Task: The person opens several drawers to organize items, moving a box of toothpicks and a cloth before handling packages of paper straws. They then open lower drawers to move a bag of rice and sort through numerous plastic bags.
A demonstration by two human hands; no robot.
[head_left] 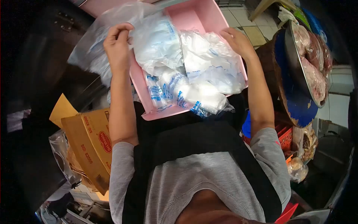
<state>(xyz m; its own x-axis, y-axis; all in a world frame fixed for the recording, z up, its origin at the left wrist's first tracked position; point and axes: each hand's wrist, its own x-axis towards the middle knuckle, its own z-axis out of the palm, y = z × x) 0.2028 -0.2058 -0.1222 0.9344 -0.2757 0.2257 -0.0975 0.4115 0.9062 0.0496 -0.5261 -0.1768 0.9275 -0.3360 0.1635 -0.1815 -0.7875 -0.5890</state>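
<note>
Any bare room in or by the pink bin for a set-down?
Inside the bin: a far-end patch bordered by its right wall and plastic bags. Outside: floor tiles between bin and beige leg. Crowded: the near end, packed with bags and blue-printed bundles.

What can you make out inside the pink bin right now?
Inside the pink bin lie translucent plastic bags and, nearer the wearer, blue-printed plastic packs. Bare pink surface shows at the far end. Whatever lies beneath the bags and packs is covered.
</note>
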